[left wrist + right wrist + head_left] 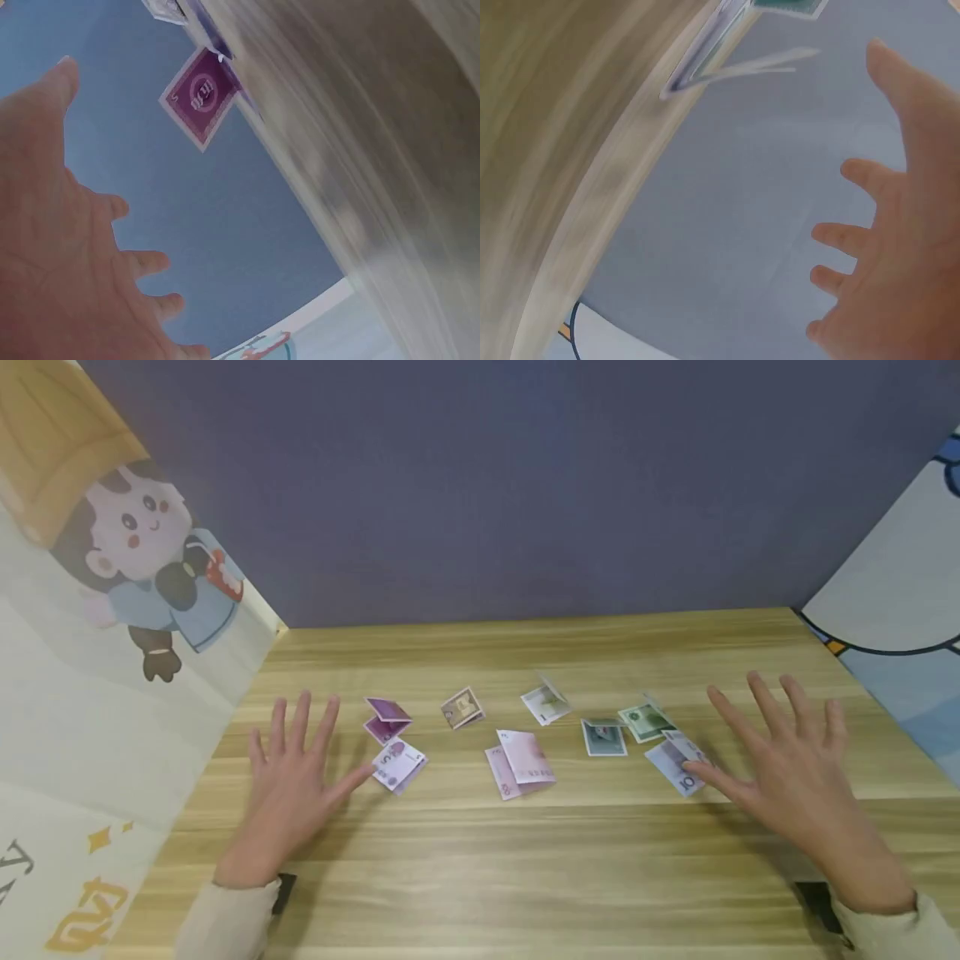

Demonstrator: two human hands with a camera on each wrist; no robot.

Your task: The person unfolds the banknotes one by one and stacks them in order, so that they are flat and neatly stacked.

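Several small folded banknotes stand or lie on the wooden table. My left hand (pixel 292 785), fingers spread, is held over the left side and grips nothing. Its thumb tip overlaps a pale violet banknote (pixel 397 764) in the head view. Behind that note is a dark purple banknote (pixel 388 710), also in the left wrist view (pixel 201 99). My right hand (pixel 798 777) is spread likewise on the right, its thumb tip overlapping a blue banknote (pixel 671 768) marked 10. Just beyond it is a green banknote (pixel 645 723). A pink banknote (pixel 534 760) lies between the hands.
Farther back on the wooden table (pixel 480 877) are a brown banknote (pixel 462 707), an olive-and-white banknote (pixel 544 704) and a teal banknote (pixel 604 740). A dark blue-grey panel (pixel 525 493) rises along the back edge. Cartoon-printed walls (pixel 75 727) flank both sides.
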